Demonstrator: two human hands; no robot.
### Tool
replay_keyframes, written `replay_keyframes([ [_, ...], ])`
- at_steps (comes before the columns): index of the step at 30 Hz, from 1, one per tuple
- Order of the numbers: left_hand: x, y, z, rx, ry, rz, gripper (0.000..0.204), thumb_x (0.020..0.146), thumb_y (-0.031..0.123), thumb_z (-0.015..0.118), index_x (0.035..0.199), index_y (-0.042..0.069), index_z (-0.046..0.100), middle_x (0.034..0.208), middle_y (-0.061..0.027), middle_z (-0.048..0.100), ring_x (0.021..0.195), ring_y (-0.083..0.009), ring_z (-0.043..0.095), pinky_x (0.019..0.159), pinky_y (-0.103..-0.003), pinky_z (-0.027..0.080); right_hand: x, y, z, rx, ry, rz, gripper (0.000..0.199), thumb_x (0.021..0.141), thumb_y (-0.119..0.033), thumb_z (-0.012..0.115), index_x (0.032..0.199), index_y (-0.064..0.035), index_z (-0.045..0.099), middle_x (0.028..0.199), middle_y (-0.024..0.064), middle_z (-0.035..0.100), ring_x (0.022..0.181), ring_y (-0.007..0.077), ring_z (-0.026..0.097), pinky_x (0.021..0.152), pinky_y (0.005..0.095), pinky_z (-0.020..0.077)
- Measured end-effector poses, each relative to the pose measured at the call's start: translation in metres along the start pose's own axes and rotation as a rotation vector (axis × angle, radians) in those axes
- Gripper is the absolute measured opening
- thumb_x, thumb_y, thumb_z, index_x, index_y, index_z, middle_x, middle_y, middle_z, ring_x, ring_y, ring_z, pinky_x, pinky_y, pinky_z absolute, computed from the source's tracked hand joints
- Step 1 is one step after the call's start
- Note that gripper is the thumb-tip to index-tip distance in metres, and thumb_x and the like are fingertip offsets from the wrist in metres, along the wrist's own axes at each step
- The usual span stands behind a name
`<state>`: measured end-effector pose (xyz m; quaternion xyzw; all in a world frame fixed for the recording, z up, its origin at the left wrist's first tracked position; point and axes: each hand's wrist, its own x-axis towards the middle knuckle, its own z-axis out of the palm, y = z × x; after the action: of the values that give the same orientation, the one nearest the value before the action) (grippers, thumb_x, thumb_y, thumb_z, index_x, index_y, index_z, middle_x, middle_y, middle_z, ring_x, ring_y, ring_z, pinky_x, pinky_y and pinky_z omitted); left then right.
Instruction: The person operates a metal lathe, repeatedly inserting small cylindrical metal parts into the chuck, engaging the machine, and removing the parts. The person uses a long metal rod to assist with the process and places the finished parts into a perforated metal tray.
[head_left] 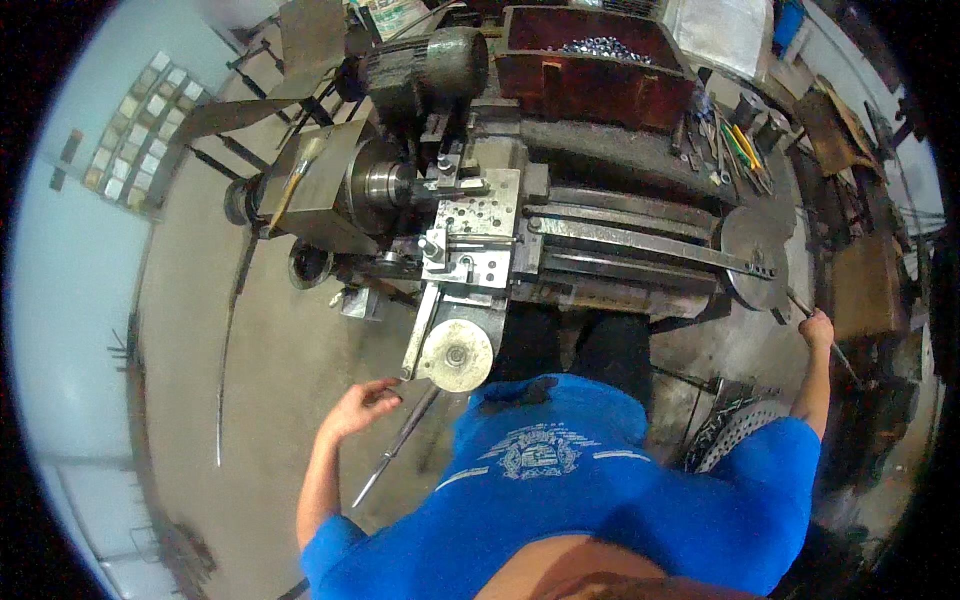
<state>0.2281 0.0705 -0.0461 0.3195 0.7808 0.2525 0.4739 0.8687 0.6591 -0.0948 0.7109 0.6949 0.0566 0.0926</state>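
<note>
My left hand (pixel 358 405) curls loosely around the lathe (pixel 480 220) lever (pixel 400 440), my right hand (pixel 817 327) fisted on a thin rod (pixel 835 350)

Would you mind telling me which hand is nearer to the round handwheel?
Left. The left hand sits just left of the handwheel, touching a lever; the right hand is far off to its right, gripping a lever.

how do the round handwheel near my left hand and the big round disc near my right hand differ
The handwheel is pale cream and thick, with a hub at its centre; the disc is bare grey metal, flat, thin and larger. The left hand is beside the handwheel; the right hand grips a lever just below the disc. Both are round.
</note>
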Motion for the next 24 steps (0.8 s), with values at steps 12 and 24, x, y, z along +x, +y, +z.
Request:
replay_keyframes([
  [12,-0.001,0.015,0.072,0.081,0.066,0.013,0.028,0.081,0.020,0.058,0.104,0.004,0.060,0.083,-0.0103,0.065,0.075,-0.0167,0.060,0.069,-0.031,0.047,-0.148,-0.038,0.010,0.268,0.063,0.258,0.042,0.059,-0.024,0.056,0.099,-0.0113,0.060,0.092,0.0192,0.062,0.089,0.0355,0.058,0.078,0.0429,0.0451],
  [24,0.003,0.019,0.074,0.147,0.076,-0.023,0.022,0.082,0.017,0.056,0.100,0.005,0.061,0.079,-0.0063,0.066,0.074,-0.0155,0.062,0.068,-0.030,0.047,-0.162,-0.042,0.009,0.202,0.082,0.247,0.047,0.062,-0.034,0.059,0.101,-0.0077,0.059,0.094,0.0187,0.061,0.086,0.0368,0.058,0.076,0.0447,0.0450],
])
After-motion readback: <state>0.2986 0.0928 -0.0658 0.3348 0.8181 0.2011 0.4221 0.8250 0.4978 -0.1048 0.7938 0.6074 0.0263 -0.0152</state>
